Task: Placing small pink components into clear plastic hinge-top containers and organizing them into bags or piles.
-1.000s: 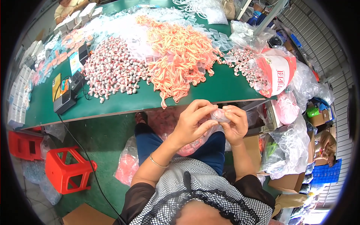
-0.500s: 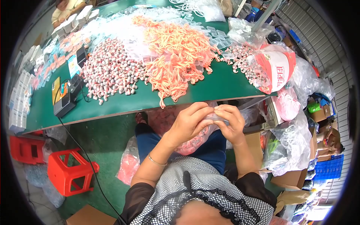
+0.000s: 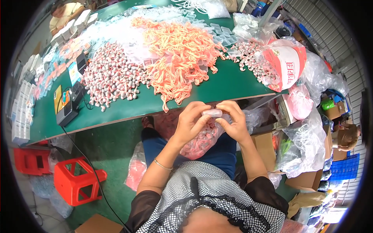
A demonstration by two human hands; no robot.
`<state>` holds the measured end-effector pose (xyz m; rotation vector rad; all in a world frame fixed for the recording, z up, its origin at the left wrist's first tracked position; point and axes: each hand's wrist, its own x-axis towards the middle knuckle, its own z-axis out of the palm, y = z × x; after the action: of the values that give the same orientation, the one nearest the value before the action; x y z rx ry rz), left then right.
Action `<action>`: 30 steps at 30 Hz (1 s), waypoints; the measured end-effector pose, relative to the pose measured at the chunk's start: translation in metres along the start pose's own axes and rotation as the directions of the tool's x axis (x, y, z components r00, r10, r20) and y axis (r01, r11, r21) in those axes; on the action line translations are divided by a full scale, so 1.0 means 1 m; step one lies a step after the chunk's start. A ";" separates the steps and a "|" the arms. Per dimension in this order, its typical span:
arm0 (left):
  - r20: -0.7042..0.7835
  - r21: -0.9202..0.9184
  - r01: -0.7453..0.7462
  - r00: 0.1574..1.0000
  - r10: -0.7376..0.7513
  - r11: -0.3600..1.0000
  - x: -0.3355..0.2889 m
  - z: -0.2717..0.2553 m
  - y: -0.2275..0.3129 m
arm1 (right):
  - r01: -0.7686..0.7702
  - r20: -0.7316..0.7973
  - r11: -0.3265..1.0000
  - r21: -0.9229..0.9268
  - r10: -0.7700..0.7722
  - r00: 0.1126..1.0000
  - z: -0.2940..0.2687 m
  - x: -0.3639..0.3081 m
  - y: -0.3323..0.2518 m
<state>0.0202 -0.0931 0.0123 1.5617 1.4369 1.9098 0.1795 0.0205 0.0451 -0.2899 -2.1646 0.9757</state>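
A small clear plastic case (image 3: 212,113) sits between the fingertips of two bare hands, just short of the green table's (image 3: 223,88) near edge. It looks light, stiff and smooth — perhaps slippery, and likely to crack if squeezed hard — so its short ends seem the best hold. The left hand (image 3: 189,122) pinches the left end between thumb and fingers; the right hand (image 3: 234,120) closes on the right end. Both forearms angle inward, wrists below the fingers, palms facing.
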 end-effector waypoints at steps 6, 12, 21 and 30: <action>0.126 0.186 0.117 0.982 -0.142 0.976 -0.008 -0.002 -0.014 | -0.235 0.046 0.946 0.224 0.230 0.972 0.021 -0.034 0.054; 0.076 0.314 0.121 0.986 -0.152 0.942 -0.007 -0.007 -0.017 | -0.741 0.122 0.670 0.042 0.733 0.670 0.084 -0.146 0.194; 0.109 0.327 0.038 0.991 -0.078 0.944 0.013 0.000 -0.012 | -0.616 -0.244 0.553 -0.561 0.600 0.762 0.108 -0.186 0.244; 0.096 0.504 -0.149 0.989 0.116 0.851 0.042 0.006 -0.019 | -0.785 0.325 0.606 0.127 0.723 0.610 0.000 -0.100 0.134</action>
<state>0.0033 -0.0505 0.0209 1.9718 1.9685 1.6016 0.2386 0.0662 -0.1048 -1.0920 -2.0829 1.8432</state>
